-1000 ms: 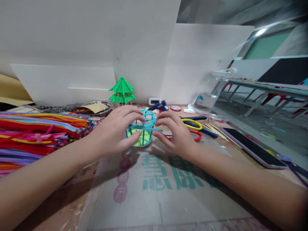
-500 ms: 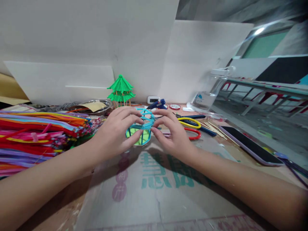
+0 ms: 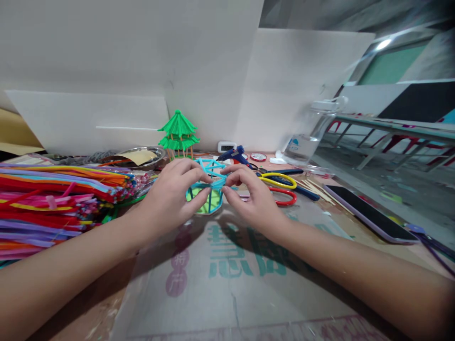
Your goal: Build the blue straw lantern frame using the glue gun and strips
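Note:
A small cage-like frame [image 3: 209,189] of light-blue pipe cleaners with a yellow-green floor stands on the cardboard sheet [image 3: 231,284]. My left hand [image 3: 172,196] wraps its left side, thumb and fingers pinching the top ring. From the right, my right hand [image 3: 250,196] pinches the same blue ring with curled fingers. Both hands meet at the frame's top edge.
A big pile of coloured pipe cleaners [image 3: 60,199] lies at left. Behind stand a green pagoda model [image 3: 178,133], a metal dish [image 3: 140,157], a blue glue gun [image 3: 232,155] and a water bottle [image 3: 307,137]. Scissors [image 3: 280,184], wooden sticks and a phone [image 3: 369,213] lie at right.
Both hands have shifted slightly up and closer together on the blue frame's top ring. The loose blue strand that stuck out to the right is drawn in.

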`<state>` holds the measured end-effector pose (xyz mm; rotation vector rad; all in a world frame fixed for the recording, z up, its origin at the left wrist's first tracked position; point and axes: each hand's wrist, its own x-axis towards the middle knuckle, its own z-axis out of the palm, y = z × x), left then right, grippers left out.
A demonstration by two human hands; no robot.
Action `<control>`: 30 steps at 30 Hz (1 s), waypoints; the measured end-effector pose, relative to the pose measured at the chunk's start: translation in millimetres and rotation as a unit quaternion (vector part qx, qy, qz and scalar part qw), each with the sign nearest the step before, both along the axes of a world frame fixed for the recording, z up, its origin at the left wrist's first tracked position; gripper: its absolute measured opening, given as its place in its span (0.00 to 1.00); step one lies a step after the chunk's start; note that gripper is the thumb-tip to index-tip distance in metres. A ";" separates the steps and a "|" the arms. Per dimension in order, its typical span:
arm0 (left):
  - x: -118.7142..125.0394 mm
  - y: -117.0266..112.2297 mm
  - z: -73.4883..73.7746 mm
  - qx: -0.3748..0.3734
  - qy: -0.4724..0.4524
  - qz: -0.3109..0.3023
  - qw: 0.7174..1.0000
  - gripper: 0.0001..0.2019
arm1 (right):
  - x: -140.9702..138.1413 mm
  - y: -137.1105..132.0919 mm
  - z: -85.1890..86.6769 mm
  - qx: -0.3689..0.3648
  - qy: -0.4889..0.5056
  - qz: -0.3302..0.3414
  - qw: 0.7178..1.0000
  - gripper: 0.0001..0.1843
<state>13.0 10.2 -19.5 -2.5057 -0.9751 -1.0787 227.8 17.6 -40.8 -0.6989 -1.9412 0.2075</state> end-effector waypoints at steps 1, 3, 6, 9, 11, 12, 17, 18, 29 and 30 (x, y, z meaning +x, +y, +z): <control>-0.2 -0.1 0.1 0.005 0.005 0.002 1.000 0.05 | -0.3 0.0 0.3 -0.005 0.002 0.004 1.000 0.05; -0.6 0.0 0.2 0.019 0.018 0.000 1.000 0.06 | -0.9 0.2 0.8 -0.008 0.004 0.007 1.000 0.05; -1.1 0.3 -0.4 0.038 0.026 -0.008 0.999 0.06 | -1.7 1.1 1.1 0.000 0.005 0.007 1.000 0.06; -1.2 1.0 -1.0 0.038 0.020 -0.009 0.999 0.06 | -2.3 2.6 0.0 0.005 0.003 0.009 1.000 0.07; -1.3 1.6 -1.2 0.035 0.018 -0.007 0.999 0.06 | -2.5 3.8 -1.0 0.005 0.001 0.009 1.000 0.07; -1.3 2.0 -1.2 0.033 0.018 -0.006 0.999 0.06 | -2.6 4.3 -1.4 0.006 -0.001 0.010 1.000 0.08; -2.0 4.5 -2.0 0.032 0.006 -0.015 0.999 0.06 | -2.7 6.3 -1.4 0.007 0.004 0.011 1.000 0.09; -2.2 5.0 -2.3 0.033 0.003 -0.017 0.999 0.05 | -2.6 6.5 -1.4 0.007 0.004 0.010 1.000 0.09; -3.7 4.3 -1.0 0.021 0.010 -0.022 0.999 0.06 | -1.7 6.1 -4.4 0.016 0.009 0.012 1.000 0.09; -3.0 3.5 -0.6 0.016 0.007 -0.020 1.000 0.06 | -2.0 5.7 -4.2 0.015 0.009 0.013 1.000 0.09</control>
